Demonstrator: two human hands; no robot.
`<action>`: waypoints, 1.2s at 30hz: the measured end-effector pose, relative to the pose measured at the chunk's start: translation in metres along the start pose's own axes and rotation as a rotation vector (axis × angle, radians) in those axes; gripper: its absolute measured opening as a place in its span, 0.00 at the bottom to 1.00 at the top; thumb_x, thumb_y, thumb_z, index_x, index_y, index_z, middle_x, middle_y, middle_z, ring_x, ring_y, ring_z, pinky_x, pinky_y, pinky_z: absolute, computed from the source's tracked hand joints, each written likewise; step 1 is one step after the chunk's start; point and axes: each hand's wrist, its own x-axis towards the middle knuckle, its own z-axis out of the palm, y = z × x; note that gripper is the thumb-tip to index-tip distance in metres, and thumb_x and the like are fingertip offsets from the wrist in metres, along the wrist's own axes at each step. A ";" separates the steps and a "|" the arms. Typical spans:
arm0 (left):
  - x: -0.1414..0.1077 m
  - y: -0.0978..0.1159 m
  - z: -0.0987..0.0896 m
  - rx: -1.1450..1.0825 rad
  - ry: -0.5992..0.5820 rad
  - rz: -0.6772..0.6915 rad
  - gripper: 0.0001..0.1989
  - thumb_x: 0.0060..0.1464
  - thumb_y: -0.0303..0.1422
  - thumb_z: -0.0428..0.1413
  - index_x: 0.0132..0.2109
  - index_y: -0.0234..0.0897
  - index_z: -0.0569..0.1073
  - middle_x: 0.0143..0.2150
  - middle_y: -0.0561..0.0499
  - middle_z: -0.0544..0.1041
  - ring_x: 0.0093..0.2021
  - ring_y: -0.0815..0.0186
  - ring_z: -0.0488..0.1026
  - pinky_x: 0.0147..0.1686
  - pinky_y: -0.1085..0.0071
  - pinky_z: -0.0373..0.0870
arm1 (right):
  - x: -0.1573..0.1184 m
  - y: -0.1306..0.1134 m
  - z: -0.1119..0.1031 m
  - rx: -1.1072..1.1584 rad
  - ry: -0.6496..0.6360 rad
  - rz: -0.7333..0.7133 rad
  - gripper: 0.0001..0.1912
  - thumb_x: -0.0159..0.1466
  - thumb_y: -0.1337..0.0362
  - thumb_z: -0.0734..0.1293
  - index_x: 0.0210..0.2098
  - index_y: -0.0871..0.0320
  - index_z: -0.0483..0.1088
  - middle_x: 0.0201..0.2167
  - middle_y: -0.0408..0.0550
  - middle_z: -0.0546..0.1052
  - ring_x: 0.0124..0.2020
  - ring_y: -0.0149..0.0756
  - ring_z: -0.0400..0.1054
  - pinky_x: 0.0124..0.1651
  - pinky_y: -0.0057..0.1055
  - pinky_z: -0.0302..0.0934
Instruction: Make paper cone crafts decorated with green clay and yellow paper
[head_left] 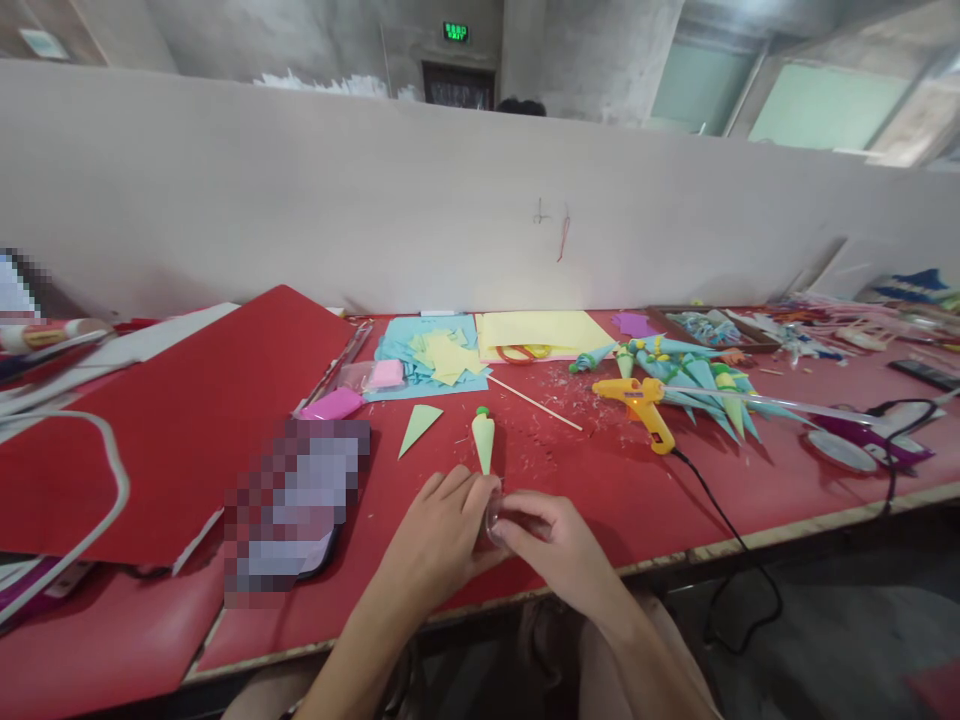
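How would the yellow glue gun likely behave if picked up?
The yellow glue gun would probably feel stiff, its body looking like hard plastic. The long clear stick jutting from its back might brush the paper cones beside it, and its black cord would likely drag.

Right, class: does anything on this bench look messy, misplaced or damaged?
Shreds litter the red tabletop near the thin stick, looking like uncleared scraps. The yellow glue gun lies on its side rather than standing. No damage shows.

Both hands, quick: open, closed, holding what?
Left hand: fingers curled against a small clear item; firm grip can't be told.
Right hand: fingers bent, fingertips at the same item; closed or not can't be told.
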 end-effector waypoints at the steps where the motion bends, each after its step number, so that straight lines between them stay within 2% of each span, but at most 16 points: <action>1: 0.000 0.001 -0.001 0.001 -0.008 0.005 0.17 0.45 0.35 0.58 0.43 0.35 0.66 0.36 0.47 0.74 0.37 0.58 0.68 0.34 0.65 0.60 | 0.000 0.001 0.000 0.028 -0.010 0.021 0.10 0.56 0.68 0.62 0.35 0.57 0.75 0.30 0.45 0.76 0.35 0.36 0.70 0.39 0.31 0.65; 5: -0.003 0.000 -0.005 -0.043 0.033 0.017 0.26 0.42 0.39 0.60 0.49 0.38 0.64 0.41 0.47 0.75 0.41 0.56 0.68 0.40 0.62 0.59 | 0.000 0.002 0.001 0.046 0.052 0.030 0.10 0.55 0.68 0.63 0.32 0.58 0.76 0.27 0.45 0.76 0.32 0.35 0.70 0.36 0.29 0.65; 9: -0.014 -0.024 -0.019 -0.098 0.160 -0.021 0.39 0.38 0.52 0.56 0.56 0.40 0.57 0.52 0.44 0.69 0.50 0.53 0.65 0.49 0.58 0.54 | 0.001 0.003 0.001 0.075 0.134 -0.030 0.08 0.54 0.70 0.63 0.29 0.58 0.75 0.30 0.46 0.76 0.33 0.35 0.70 0.37 0.28 0.64; 11: -0.021 -0.042 -0.026 -0.021 0.299 -0.171 0.32 0.48 0.53 0.47 0.56 0.39 0.57 0.54 0.41 0.67 0.53 0.51 0.63 0.52 0.54 0.50 | 0.001 0.003 0.001 0.064 0.163 -0.065 0.08 0.55 0.69 0.63 0.30 0.58 0.74 0.30 0.46 0.76 0.34 0.35 0.69 0.37 0.28 0.63; 13: -0.028 -0.058 -0.029 0.104 0.390 -0.410 0.26 0.57 0.45 0.37 0.56 0.35 0.59 0.53 0.38 0.68 0.55 0.51 0.61 0.53 0.51 0.48 | 0.002 0.004 0.001 0.023 0.181 -0.092 0.08 0.55 0.69 0.62 0.30 0.58 0.74 0.29 0.46 0.74 0.33 0.34 0.69 0.36 0.27 0.63; 16: -0.034 -0.073 -0.026 0.178 0.316 -0.636 0.26 0.59 0.39 0.33 0.58 0.30 0.58 0.45 0.37 0.74 0.53 0.52 0.65 0.56 0.49 0.43 | 0.002 0.004 0.000 -0.015 0.182 -0.102 0.08 0.56 0.69 0.62 0.31 0.58 0.73 0.29 0.46 0.74 0.32 0.34 0.68 0.36 0.28 0.62; 19: -0.034 -0.076 -0.022 0.151 0.209 -0.685 0.27 0.59 0.40 0.34 0.59 0.28 0.56 0.37 0.39 0.77 0.48 0.51 0.69 0.57 0.46 0.38 | 0.002 0.004 0.000 -0.026 0.184 -0.103 0.08 0.56 0.68 0.62 0.32 0.58 0.73 0.30 0.47 0.74 0.33 0.35 0.68 0.36 0.28 0.63; 20: -0.034 -0.075 -0.022 0.145 0.215 -0.678 0.27 0.59 0.41 0.34 0.59 0.28 0.56 0.39 0.38 0.76 0.49 0.51 0.68 0.57 0.44 0.36 | 0.002 0.004 0.000 -0.026 0.188 -0.105 0.08 0.56 0.68 0.62 0.32 0.58 0.73 0.31 0.47 0.74 0.33 0.35 0.68 0.36 0.28 0.63; 22: -0.033 -0.071 -0.022 0.112 0.305 -0.615 0.26 0.59 0.40 0.34 0.59 0.30 0.55 0.47 0.36 0.73 0.54 0.50 0.64 0.57 0.44 0.34 | 0.002 0.004 -0.001 -0.019 0.191 -0.112 0.08 0.56 0.68 0.62 0.32 0.58 0.73 0.32 0.48 0.74 0.34 0.35 0.68 0.37 0.29 0.63; 24: -0.032 -0.062 -0.023 -0.004 0.384 -0.452 0.25 0.59 0.40 0.35 0.60 0.34 0.52 0.56 0.38 0.64 0.59 0.53 0.57 0.58 0.48 0.38 | 0.001 0.003 -0.001 -0.013 0.194 -0.116 0.09 0.57 0.68 0.61 0.33 0.57 0.73 0.32 0.47 0.73 0.34 0.35 0.68 0.37 0.28 0.62; 26: -0.030 -0.050 -0.022 -0.171 0.325 -0.227 0.27 0.57 0.43 0.39 0.61 0.39 0.47 0.61 0.42 0.58 0.61 0.56 0.54 0.58 0.55 0.48 | 0.001 0.002 0.000 -0.016 0.198 -0.129 0.09 0.57 0.68 0.61 0.33 0.57 0.73 0.30 0.47 0.73 0.33 0.34 0.67 0.35 0.27 0.62; 28: -0.027 -0.036 -0.019 -0.256 0.169 -0.074 0.36 0.51 0.47 0.49 0.62 0.41 0.45 0.62 0.43 0.56 0.60 0.54 0.55 0.55 0.59 0.57 | 0.000 -0.001 0.001 -0.032 0.199 -0.155 0.09 0.57 0.70 0.61 0.32 0.57 0.73 0.28 0.45 0.72 0.32 0.33 0.67 0.35 0.26 0.61; 30: -0.021 -0.023 -0.013 -0.216 0.124 -0.037 0.43 0.42 0.47 0.57 0.61 0.42 0.48 0.59 0.43 0.62 0.57 0.52 0.59 0.52 0.58 0.61 | 0.000 -0.003 0.002 -0.048 0.181 -0.184 0.10 0.56 0.72 0.61 0.31 0.57 0.73 0.27 0.44 0.71 0.31 0.32 0.66 0.35 0.25 0.60; 33: -0.014 -0.012 -0.005 -0.122 0.146 -0.002 0.35 0.41 0.44 0.59 0.56 0.41 0.59 0.46 0.45 0.72 0.46 0.55 0.68 0.44 0.59 0.66 | -0.001 -0.005 0.003 -0.068 0.144 -0.199 0.12 0.55 0.74 0.60 0.31 0.56 0.73 0.27 0.43 0.71 0.30 0.30 0.65 0.35 0.25 0.59; 36: -0.010 -0.011 -0.002 -0.072 0.154 0.012 0.29 0.42 0.46 0.58 0.50 0.38 0.66 0.35 0.48 0.72 0.35 0.59 0.70 0.34 0.64 0.68 | 0.000 -0.006 0.001 -0.087 0.126 -0.180 0.11 0.56 0.73 0.61 0.32 0.56 0.74 0.27 0.43 0.70 0.31 0.31 0.65 0.35 0.25 0.59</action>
